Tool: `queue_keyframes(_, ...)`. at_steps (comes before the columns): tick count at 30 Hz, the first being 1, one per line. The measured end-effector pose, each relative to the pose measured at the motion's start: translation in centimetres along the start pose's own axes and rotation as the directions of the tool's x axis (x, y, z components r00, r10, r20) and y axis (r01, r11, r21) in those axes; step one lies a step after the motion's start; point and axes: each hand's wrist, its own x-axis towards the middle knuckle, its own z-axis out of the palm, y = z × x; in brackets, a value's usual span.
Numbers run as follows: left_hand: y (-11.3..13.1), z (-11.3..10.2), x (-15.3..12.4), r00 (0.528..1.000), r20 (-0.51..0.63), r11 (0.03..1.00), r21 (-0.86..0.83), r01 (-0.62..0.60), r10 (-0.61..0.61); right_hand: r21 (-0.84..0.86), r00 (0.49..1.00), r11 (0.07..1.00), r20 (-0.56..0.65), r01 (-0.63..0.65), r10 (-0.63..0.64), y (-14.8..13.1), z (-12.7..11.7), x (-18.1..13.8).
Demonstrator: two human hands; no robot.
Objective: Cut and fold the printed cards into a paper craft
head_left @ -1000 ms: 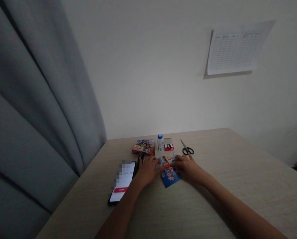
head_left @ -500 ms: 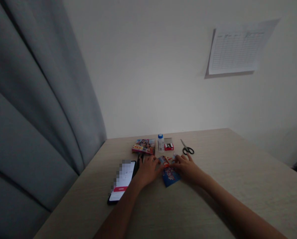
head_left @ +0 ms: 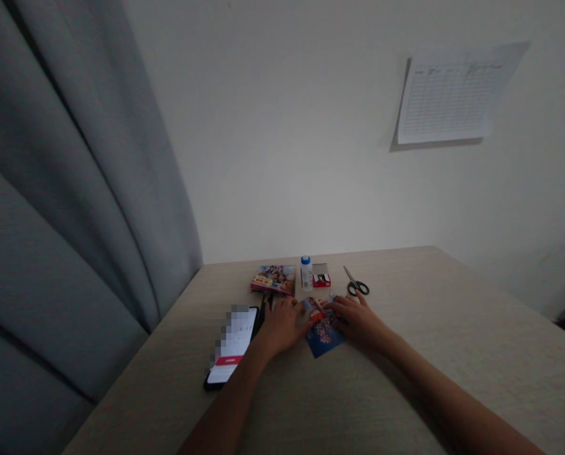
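A small blue printed paper [head_left: 324, 338] with a red and white picture lies on the table between my hands. My left hand [head_left: 282, 323] holds its left edge, with the thumb reaching onto the print and the other fingers bent. At the right edge, my right hand [head_left: 358, 321] has curled fingers on the paper, and their tips partly cover it. A dark, narrow object [head_left: 266, 303] sits just left of my left hand, partly hidden by it. Scissors [head_left: 357, 284] with black handles lie just beyond my right hand.
A phone [head_left: 232, 347] with a lit screen lies beside my left forearm. Toward the wall are colourful printed leaflets [head_left: 275, 278], a white bottle with a blue cap [head_left: 306, 275] and a small red and white box [head_left: 321, 279]. A grey curtain [head_left: 135, 189] borders the left side.
My right fingers have shifted slightly on the paper, and more of its blue lower part shows. The paper looks flatter and a little turned. My left hand stays nearly in place.
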Motion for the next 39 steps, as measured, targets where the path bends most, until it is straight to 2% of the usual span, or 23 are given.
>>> queue_keyframes(11,-0.1,0.0,-0.1,1.000,0.003,1.000,0.008,-0.005,0.005,0.000,0.999,1.000,0.032,-0.010,0.010,0.0,0.0,-0.1)
queue_keyframes(21,-0.1,0.0,-0.1,1.000,0.011,1.000,0.007,-0.012,0.012,-0.066,1.000,0.998,0.030,0.010,-0.008,0.5,1.5,0.2)
queue_keyframes(29,0.1,-0.2,-0.2,1.000,0.019,1.000,0.013,-0.004,0.003,-0.024,0.999,0.999,0.031,-0.032,0.033,0.0,0.7,0.2)
queue_keyframes(39,0.0,-0.2,-0.1,1.000,0.010,1.000,0.030,-0.004,0.004,0.028,1.000,1.000,-0.012,0.005,-0.004,0.7,1.2,0.3)
